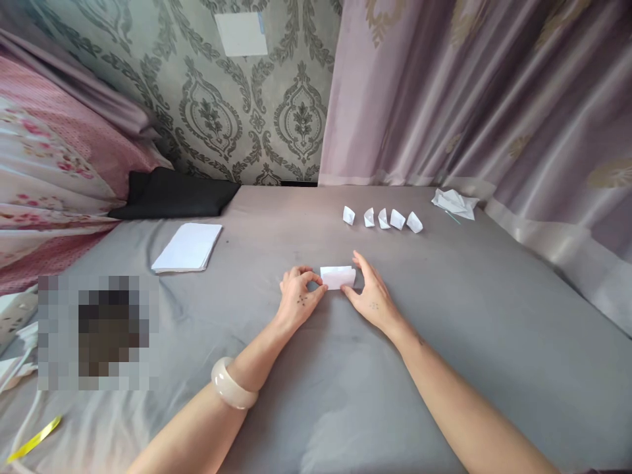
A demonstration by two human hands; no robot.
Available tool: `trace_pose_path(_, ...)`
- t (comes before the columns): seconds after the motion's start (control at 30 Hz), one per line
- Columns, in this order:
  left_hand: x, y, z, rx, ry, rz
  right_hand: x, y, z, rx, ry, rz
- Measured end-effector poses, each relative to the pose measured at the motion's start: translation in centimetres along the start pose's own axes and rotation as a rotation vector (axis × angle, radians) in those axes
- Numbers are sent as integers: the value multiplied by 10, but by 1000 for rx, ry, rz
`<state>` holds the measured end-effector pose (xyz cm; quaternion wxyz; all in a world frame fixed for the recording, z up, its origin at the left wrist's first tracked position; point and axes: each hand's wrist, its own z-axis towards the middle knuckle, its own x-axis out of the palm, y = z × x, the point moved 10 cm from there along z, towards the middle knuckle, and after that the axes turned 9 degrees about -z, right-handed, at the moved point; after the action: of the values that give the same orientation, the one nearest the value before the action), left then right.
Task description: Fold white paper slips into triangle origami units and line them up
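Note:
A small folded white paper (338,276) lies on the grey sheet (444,316) between both hands. My left hand (298,297) pinches its left edge with thumb and fingers curled. My right hand (371,295) holds its right edge, thumb below and fingers along the side. A pale bangle (232,386) sits on my left wrist.
Several small folded white paper pieces (382,218) stand in a row beyond the hands. A stack of white sheets (188,247) lies at the left, crumpled paper (455,203) at the far right by the curtain. A black cloth (172,193) and floral bedding (49,171) lie at the left.

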<state>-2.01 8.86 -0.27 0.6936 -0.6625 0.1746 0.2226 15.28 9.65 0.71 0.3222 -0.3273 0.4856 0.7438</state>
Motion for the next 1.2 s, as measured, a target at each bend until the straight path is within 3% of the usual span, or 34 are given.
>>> trace_pose_path(0.2, -1, -18, -3, 222, -48, 72, -24, 36, -5, -239, -192, -126)
trace_pose_path(0.3, -1, -26, -7, 337, -81, 199, -24, 44, -7, -293, -208, -159)
trace_pose_path(0.47, 6, -37, -15, 446, -33, 316, -19, 43, -3, -292, -184, -214)
trace_pose_path(0.7, 6, -33, -12, 424, -17, 432, -20, 58, -5, -401, -192, -288)
trace_pose_path(1.03, 15, -11, -8, 278, 75, 508, 12, 57, -10, -514, 45, -275)
trace_pose_path(1.2, 4, -18, -9, 322, -13, 553, 18, 51, -11, -449, 141, -245)
